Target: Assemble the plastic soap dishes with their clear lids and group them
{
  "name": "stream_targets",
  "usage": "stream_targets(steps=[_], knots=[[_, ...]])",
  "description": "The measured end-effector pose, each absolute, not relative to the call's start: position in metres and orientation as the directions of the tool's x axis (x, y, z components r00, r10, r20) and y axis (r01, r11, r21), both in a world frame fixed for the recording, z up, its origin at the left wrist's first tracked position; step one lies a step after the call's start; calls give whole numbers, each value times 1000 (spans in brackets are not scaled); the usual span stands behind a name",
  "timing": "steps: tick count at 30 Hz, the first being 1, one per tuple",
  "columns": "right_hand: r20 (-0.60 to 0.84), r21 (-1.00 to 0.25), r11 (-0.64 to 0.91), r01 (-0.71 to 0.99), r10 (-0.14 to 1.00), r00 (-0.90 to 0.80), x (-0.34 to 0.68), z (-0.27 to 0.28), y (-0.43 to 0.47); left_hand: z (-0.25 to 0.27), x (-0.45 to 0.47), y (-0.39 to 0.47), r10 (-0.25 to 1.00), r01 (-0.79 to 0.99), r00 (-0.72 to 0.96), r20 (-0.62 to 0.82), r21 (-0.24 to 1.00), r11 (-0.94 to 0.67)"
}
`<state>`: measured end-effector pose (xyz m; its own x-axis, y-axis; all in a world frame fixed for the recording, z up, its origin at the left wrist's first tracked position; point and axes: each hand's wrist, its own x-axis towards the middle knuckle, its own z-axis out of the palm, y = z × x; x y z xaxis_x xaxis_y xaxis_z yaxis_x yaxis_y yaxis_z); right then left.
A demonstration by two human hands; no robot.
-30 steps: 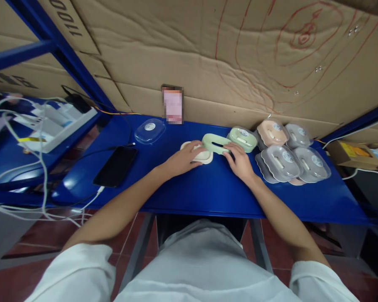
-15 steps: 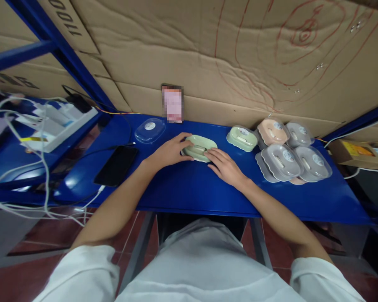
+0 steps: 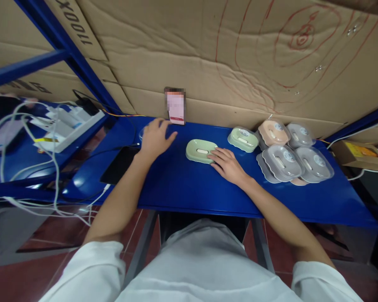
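A light green soap dish [image 3: 192, 147] with a small white bar-shaped piece in its middle lies uncovered on the blue table. My right hand [image 3: 227, 165] rests at the dish's right end, fingers stretched out over its rim. To the left, my left hand [image 3: 157, 138] hovers over or touches a clear plastic lid [image 3: 141, 134], with thumb and fingers spread apart. Most of that lid is hidden beneath the hand, so I cannot tell whether they are in contact.
Lidded soap dishes in green [image 3: 243, 139], peach [image 3: 273, 132] and grey [image 3: 315, 163] sit on the right, some stacked. A black phone [image 3: 118, 165] lies by my left forearm. Another phone [image 3: 176, 107] leans on the cardboard wall. Cables and a power strip [image 3: 78, 130] are at left.
My left hand has let go of the green dish and moved left to the clear lid. My right hand stays at the dish's right end.
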<state>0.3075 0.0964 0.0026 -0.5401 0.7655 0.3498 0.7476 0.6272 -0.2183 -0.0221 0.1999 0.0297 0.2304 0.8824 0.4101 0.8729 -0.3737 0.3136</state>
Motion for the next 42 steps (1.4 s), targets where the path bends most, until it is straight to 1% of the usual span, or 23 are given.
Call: stream_targets(steps=[1,3,5,7,9,10,12,13,14,16,19,22,28,32,37,40,42], knots=[[349,-224,621,751,771,-533,309,3,96,28,-31,204,915,917,120,385,310,-251],[343,-254,601,758,788,-510,313,3,96,22,-47,211,958,945,-17,287,317,-78],[335,-313,587,747,804,-491,316,1,97,19,-57,215,981,941,-48,189,339,-20],[342,-389,579,716,813,-471,318,-2,98,21,-56,213,989,923,27,142,375,-79],[370,-445,573,688,817,-442,318,-4,99,27,-43,206,964,863,205,170,433,-260],[385,-457,571,682,818,-428,318,-5,100,31,-34,201,924,799,317,213,466,-381],[399,-456,572,682,816,-418,317,-5,101,36,-11,189,787,602,515,339,510,-614],[397,-452,571,685,816,-419,317,-5,101,37,0,183,718,508,578,388,517,-688],[392,-449,569,689,818,-420,318,-4,101,36,10,178,675,446,613,411,525,-725],[386,-447,560,697,824,-414,319,-3,102,31,25,172,649,409,639,413,532,-741],[405,-445,543,712,831,-381,322,0,103,19,31,173,648,417,655,389,528,-739],[417,-439,548,713,826,-378,324,-1,104,13,30,176,621,389,670,408,519,-761],[371,-461,528,714,845,-385,328,-12,106,11,34,170,536,296,704,466,494,-818],[351,-476,551,685,834,-427,334,-14,109,9,39,166,507,274,735,451,486,-830],[365,-461,546,699,835,-412,336,-11,111,9,40,165,539,335,734,412,471,-816],[371,-454,535,712,840,-395,336,-11,110,6,39,167,543,315,723,428,495,-810],[378,-450,527,721,844,-381,336,-13,110,2,38,169,567,327,702,431,513,-794]])
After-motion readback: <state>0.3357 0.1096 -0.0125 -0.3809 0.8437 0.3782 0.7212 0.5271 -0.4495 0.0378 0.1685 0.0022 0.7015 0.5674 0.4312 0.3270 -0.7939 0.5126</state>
